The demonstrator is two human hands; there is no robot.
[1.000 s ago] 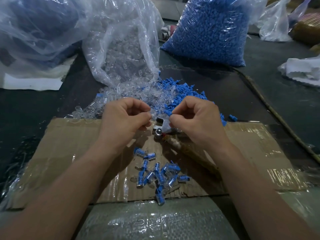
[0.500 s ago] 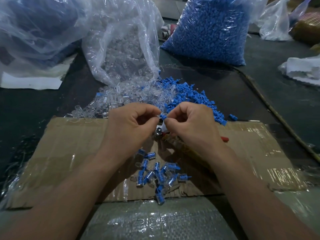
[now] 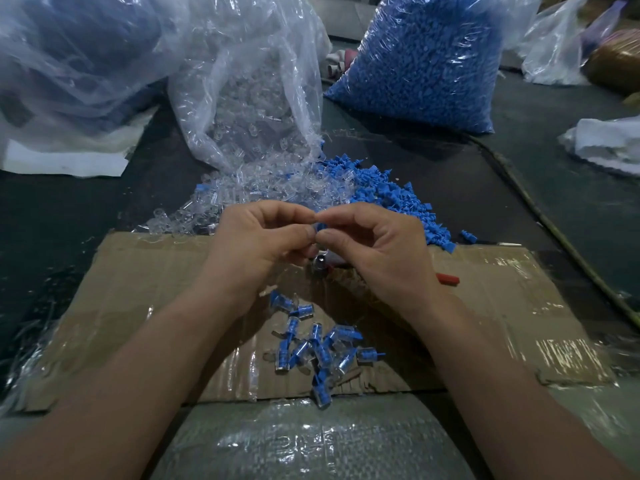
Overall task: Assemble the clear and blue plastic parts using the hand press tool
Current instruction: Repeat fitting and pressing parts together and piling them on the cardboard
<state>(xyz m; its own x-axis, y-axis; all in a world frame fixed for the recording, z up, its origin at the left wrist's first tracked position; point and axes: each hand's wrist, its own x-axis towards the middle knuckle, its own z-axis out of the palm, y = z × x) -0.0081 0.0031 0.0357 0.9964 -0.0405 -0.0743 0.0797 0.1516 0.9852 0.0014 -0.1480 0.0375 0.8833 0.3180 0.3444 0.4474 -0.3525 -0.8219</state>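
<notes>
My left hand [image 3: 258,242] and my right hand [image 3: 372,249] meet fingertip to fingertip above the cardboard sheet [image 3: 138,289]. Together they pinch a small blue part [image 3: 320,227], mostly hidden by the fingers; whether a clear part is on it I cannot tell. Just below the hands lies the metal head of the hand press tool [image 3: 320,264], with its red handle tip [image 3: 448,279] showing past my right wrist. Behind the hands lie a heap of loose clear parts [image 3: 263,188] and a heap of loose blue parts [image 3: 391,199]. Several assembled pieces [image 3: 311,344] lie between my forearms.
An open clear bag [image 3: 242,88] spills clear parts at the back centre. A full bag of blue parts [image 3: 422,60] stands back right. More plastic bags [image 3: 69,64] sit at the left and far right. A woven sack [image 3: 311,441] lies at the near edge.
Both hands have lifted slightly off the tool and drawn together, so their fingertips now touch around the blue part. The red handle tip has come into view.
</notes>
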